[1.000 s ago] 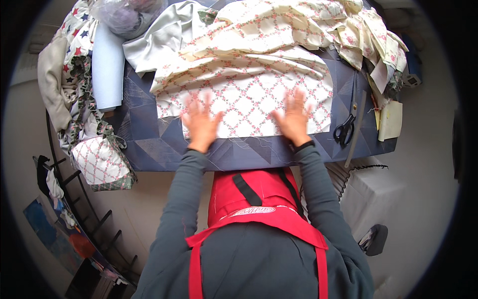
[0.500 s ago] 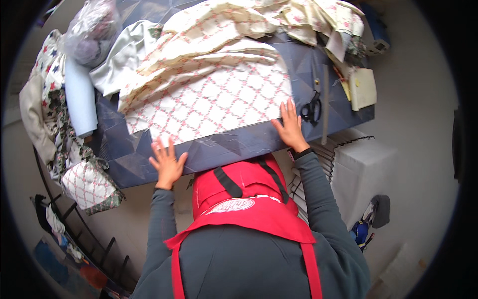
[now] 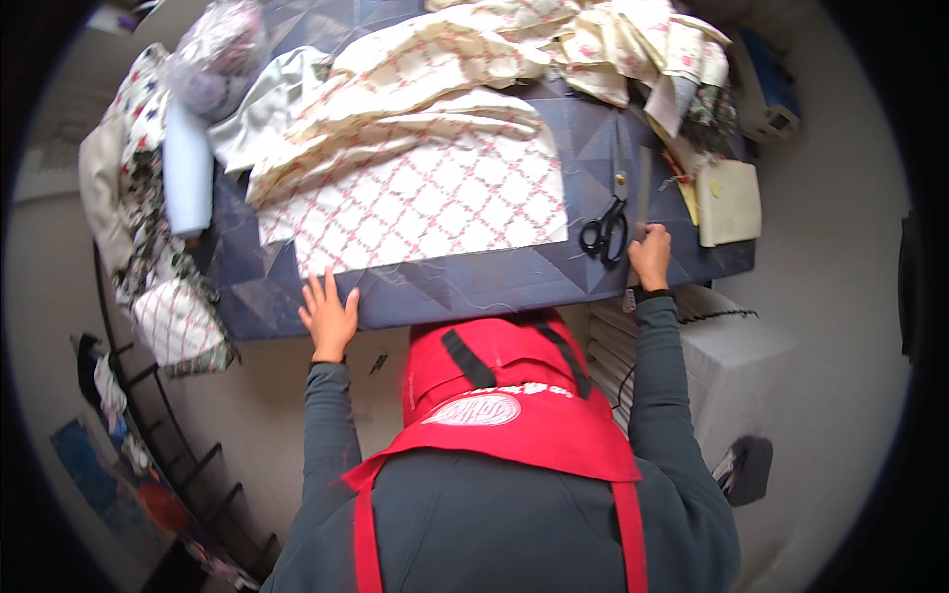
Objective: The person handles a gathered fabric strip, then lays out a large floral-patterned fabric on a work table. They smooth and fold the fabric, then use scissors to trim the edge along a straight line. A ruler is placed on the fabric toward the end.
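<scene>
A long piece of white fabric [image 3: 445, 198] with a pink floral lattice lies over the table, smooth in front and bunched behind. My left hand [image 3: 329, 314] rests open at its front left corner, fingers spread, fingertips at the fabric's edge. At the table's right front, my right hand [image 3: 649, 255] is closed around the lower end of a long grey ruler [image 3: 644, 188]. Left of that hand lies a pair of large black-handled scissors [image 3: 605, 232], blades pointing away from me.
The table [image 3: 465, 292] has a dark blue patterned cover with loose threads on it. A light blue roll [image 3: 188, 173], a plastic bag [image 3: 217, 64] and piled fabrics stand at the left. A pale yellow pad [image 3: 730, 203] lies at the right edge. White stacked material [image 3: 732, 346] stands below it.
My right hand has left the fabric's front right edge, moved right past the scissors and closed on the ruler. My left hand stays at the fabric's left corner. The view has shifted slightly.
</scene>
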### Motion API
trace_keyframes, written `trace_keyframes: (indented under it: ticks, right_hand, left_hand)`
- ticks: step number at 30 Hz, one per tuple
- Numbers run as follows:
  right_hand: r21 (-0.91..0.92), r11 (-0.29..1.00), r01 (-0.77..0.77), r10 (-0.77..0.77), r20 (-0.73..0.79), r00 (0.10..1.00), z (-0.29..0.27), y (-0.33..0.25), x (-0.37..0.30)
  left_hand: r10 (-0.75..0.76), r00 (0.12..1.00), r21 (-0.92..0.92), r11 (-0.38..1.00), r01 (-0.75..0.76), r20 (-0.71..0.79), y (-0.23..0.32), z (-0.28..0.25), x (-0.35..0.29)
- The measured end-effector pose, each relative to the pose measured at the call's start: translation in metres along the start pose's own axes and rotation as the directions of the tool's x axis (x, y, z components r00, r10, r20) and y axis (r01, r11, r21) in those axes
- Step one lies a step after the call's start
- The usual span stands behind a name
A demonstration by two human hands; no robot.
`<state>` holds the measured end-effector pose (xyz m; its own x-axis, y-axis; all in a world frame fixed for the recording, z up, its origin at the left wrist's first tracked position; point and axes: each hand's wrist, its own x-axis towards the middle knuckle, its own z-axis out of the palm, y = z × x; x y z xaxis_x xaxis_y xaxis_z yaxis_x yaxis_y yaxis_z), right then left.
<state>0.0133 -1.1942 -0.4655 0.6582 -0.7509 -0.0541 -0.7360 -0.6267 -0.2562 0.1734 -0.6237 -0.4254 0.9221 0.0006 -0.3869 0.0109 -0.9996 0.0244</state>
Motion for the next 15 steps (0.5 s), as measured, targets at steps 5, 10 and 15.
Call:
trace_keyframes:
  ticks: [5,10,15]
  right_hand:
    - [0.135,0.99,-0.04,0.023,0.127,0.992,-0.023,0.013,0.0]
    - [0.486,0.852,0.195,-0.224,0.001,0.975,-0.08,-0.035,-0.049]
    - [0.612,0.702,0.364,-0.609,0.249,0.753,-0.046,-0.152,-0.078]
  left_hand:
    - [0.056,0.988,-0.077,0.995,-0.068,-0.142,0.001,0.02,-0.004]
    - [0.006,0.953,-0.215,0.974,-0.074,-0.303,-0.013,0.017,-0.027]
    - [0.127,0.836,-0.319,0.885,-0.338,-0.534,0.035,0.004,-0.04]
